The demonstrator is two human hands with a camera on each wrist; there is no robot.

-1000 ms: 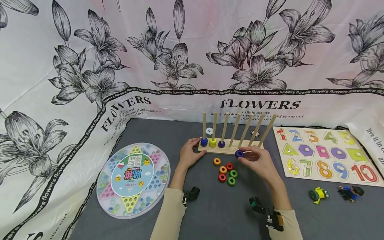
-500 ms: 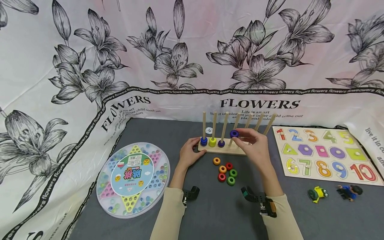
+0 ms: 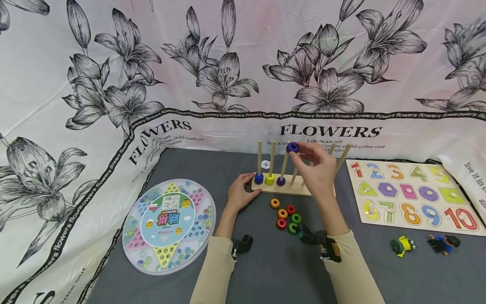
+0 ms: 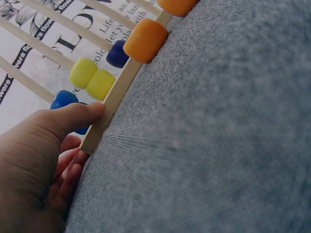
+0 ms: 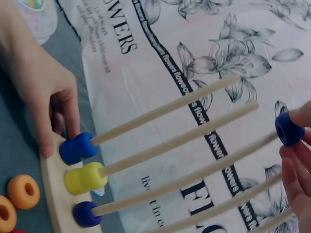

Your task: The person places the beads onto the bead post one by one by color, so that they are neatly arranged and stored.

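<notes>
My left hand point(image 3: 241, 194) grips the left end of a wooden peg stand point(image 3: 303, 192), thumb on its front edge in the left wrist view. My right hand point(image 3: 317, 169) pinches a dark blue-purple ring point(image 3: 292, 147) at the tip of the third peg point(image 5: 194, 174). Whether the peg tip has entered the ring's hole, I cannot tell. Blue rings point(image 5: 77, 148) sit on the first peg, yellow rings point(image 5: 86, 178) on the second, and one dark purple ring point(image 5: 87, 214) at the foot of the third. The right hand covers parts of the pegs farther right.
Several loose orange, red and green rings point(image 3: 282, 214) lie before the stand. At left is a round Chinese checkers board point(image 3: 168, 228). On the right are a wooden number puzzle point(image 3: 414, 196), a green-yellow toy figure point(image 3: 403, 245) and a blue-clad toy figure point(image 3: 444, 244).
My right hand has lifted the dark ring from beside the stand's front edge, up and leftward to the third peg's top. The left hand stays on the base.
</notes>
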